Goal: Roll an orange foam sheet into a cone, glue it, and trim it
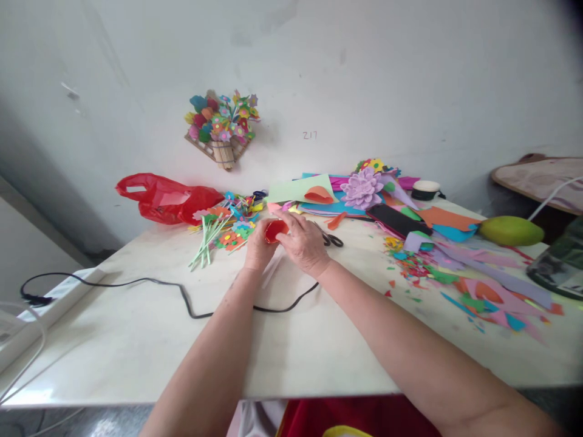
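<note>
Both of my hands meet over the middle of the white table (136, 340). My left hand (256, 247) and my right hand (303, 243) together hold a small red rolled foam piece (275, 230), fingers curled around it. A pale stick-like piece (272, 270) lies under my hands. Black scissors (333, 240) lie just right of my right hand. A heap of small foam flowers on green stems (223, 230) lies just beyond my left hand.
A black cable (182, 294) snakes across the table in front of my arms. A red plastic bag (168, 199) lies at the back left. Coloured foam sheets, a purple flower (362, 188) and scraps (483, 291) cover the right side. A flower decoration (221, 127) hangs on the wall.
</note>
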Motion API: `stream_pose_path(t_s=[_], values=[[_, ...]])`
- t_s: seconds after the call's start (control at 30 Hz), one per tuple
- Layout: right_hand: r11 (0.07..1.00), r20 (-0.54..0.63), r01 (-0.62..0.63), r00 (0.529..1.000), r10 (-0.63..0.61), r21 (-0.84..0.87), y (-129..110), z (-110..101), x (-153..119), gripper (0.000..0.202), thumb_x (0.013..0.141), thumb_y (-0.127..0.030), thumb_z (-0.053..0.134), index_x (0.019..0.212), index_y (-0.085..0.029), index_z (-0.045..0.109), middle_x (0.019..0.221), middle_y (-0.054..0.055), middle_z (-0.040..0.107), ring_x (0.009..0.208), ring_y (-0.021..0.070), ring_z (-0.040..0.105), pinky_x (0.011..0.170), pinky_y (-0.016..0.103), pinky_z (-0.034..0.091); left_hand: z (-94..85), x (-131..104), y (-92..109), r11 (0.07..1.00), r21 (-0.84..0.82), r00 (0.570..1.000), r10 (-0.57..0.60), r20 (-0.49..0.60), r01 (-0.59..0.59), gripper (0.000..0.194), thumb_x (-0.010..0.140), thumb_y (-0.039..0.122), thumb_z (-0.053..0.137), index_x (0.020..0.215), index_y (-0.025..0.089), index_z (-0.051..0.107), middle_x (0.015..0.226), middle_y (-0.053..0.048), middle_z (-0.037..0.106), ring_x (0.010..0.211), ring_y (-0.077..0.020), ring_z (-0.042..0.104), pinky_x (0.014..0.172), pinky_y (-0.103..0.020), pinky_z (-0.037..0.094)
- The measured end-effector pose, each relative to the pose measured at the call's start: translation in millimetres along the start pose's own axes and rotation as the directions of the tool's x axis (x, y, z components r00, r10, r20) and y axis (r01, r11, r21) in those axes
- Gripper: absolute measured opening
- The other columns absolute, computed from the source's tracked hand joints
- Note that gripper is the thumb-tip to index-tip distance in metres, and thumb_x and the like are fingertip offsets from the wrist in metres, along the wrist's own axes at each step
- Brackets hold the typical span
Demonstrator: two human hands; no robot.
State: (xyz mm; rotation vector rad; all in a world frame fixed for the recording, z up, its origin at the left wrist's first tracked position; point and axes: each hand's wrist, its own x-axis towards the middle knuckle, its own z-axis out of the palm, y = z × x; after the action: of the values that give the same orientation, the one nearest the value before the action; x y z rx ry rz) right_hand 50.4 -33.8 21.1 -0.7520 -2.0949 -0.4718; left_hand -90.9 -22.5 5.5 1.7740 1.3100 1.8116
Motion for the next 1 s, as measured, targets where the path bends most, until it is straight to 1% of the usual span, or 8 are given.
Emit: stream_pose_path(t_s=[0.2, 0.33, 0.4, 0.5, 0.63, 0.77, 0.87, 1.0], values=[[1.0, 0.034, -0.011, 0.999, 0.011, 0.008, 2, 3, -1, 0.026, 0.085, -0.016, 0.04, 0.086, -0.025, 0.065, 0.132, -0.002, 0.044, 0.12, 0.0219, 0.036, 0.09, 0.04, 0.039, -0.5, 0, -5, 0.995, 0.091, 0.999, 0.035, 0.01, -0.036, 0.041, 0.053, 0.006, 0.068, 0.089, 0.023, 0.059, 0.09, -0.001, 0.061, 0.085, -0.0172, 0.055, 0.081, -0.026, 0.04], [1.0, 0.006, -0.013, 1.0, 0.012, 0.002, 3, 6, -2, 0.025, 0.085, -0.017, 0.041, 0.092, -0.024, 0.064, 0.131, -0.001, 0.045, 0.119, 0.0203, 0.038, 0.091, 0.037, 0.039, -1.0, 1, -8, 0.987, 0.139, 0.997, 0.077, 0.012, -0.078, 0.038, 0.055, 0.007, 0.068, 0.089, 0.022, 0.059, 0.089, -0.002, 0.061, 0.083, -0.0168, 0.056, 0.079, -0.026, 0.04], [1.0, -0.009, -0.006, 1.0, 0.006, 0.0, 3, 7, -2, 0.023, 0.085, -0.018, 0.042, 0.09, -0.023, 0.064, 0.131, -0.001, 0.046, 0.118, 0.0202, 0.039, 0.091, 0.036, 0.039, -1.3, 1, -10, 0.98, 0.162, 0.993, 0.115, 0.011, -0.115, 0.036, 0.056, 0.008, 0.068, 0.088, 0.022, 0.059, 0.089, -0.002, 0.062, 0.083, -0.0166, 0.057, 0.079, -0.026, 0.041], [1.0, -0.027, 0.011, 1.0, -0.011, 0.005, 3, 7, -3, 0.017, 0.083, -0.022, 0.047, 0.088, -0.021, 0.063, 0.134, 0.002, 0.043, 0.117, 0.023, 0.039, 0.09, 0.039, 0.038, -2.0, 0, -12, 0.967, 0.201, 0.987, 0.159, -0.003, -0.155, 0.032, 0.06, 0.011, 0.067, 0.089, 0.022, 0.058, 0.091, -0.003, 0.063, 0.085, -0.0172, 0.058, 0.079, -0.028, 0.042], [1.0, -0.077, -0.016, 0.997, 0.017, 0.025, 2, 7, -3, 0.018, 0.079, -0.025, 0.054, 0.095, -0.018, 0.061, 0.136, 0.007, 0.038, 0.118, 0.026, 0.037, 0.091, 0.041, 0.036, -3.5, 0, -13, 0.906, 0.35, 0.97, 0.241, 0.035, -0.238, 0.032, 0.065, 0.012, 0.062, 0.095, 0.022, 0.054, 0.098, -0.003, 0.064, 0.089, -0.0176, 0.06, 0.077, -0.03, 0.045], [1.0, -0.067, -0.001, 0.998, 0.003, 0.022, 1, 7, -3, 0.012, 0.079, -0.024, 0.054, 0.087, -0.02, 0.062, 0.133, 0.006, 0.041, 0.116, 0.0249, 0.038, 0.09, 0.04, 0.037, -4.8, 0, -15, 0.861, 0.414, 0.952, 0.303, 0.051, -0.296, 0.034, 0.066, 0.013, 0.062, 0.097, 0.021, 0.051, 0.097, -0.004, 0.064, 0.088, -0.0174, 0.061, 0.075, -0.03, 0.047], [1.0, -0.073, 0.003, 0.997, -0.003, 0.008, 1, 7, -3, 0.011, 0.08, -0.023, 0.053, 0.08, -0.02, 0.063, 0.132, 0.004, 0.043, 0.115, 0.024, 0.038, 0.09, 0.038, 0.037, -4.8, 0, -16, 0.862, 0.413, 0.951, 0.308, 0.034, -0.294, 0.037, 0.064, 0.014, 0.064, 0.098, 0.021, 0.051, 0.096, -0.004, 0.064, 0.086, -0.0173, 0.061, 0.074, -0.029, 0.047], [1.0, -0.094, 0.009, 0.996, -0.01, -0.014, 2, 9, -3, 0.015, 0.081, -0.023, 0.051, 0.074, -0.02, 0.064, 0.132, 0.003, 0.043, 0.115, 0.0231, 0.039, 0.09, 0.036, 0.037, -3.4, 0, -17, 0.892, 0.38, 0.963, 0.27, -0.018, -0.243, 0.038, 0.062, 0.016, 0.067, 0.096, 0.021, 0.051, 0.096, -0.003, 0.065, 0.084, -0.0172, 0.062, 0.072, -0.028, 0.047]])
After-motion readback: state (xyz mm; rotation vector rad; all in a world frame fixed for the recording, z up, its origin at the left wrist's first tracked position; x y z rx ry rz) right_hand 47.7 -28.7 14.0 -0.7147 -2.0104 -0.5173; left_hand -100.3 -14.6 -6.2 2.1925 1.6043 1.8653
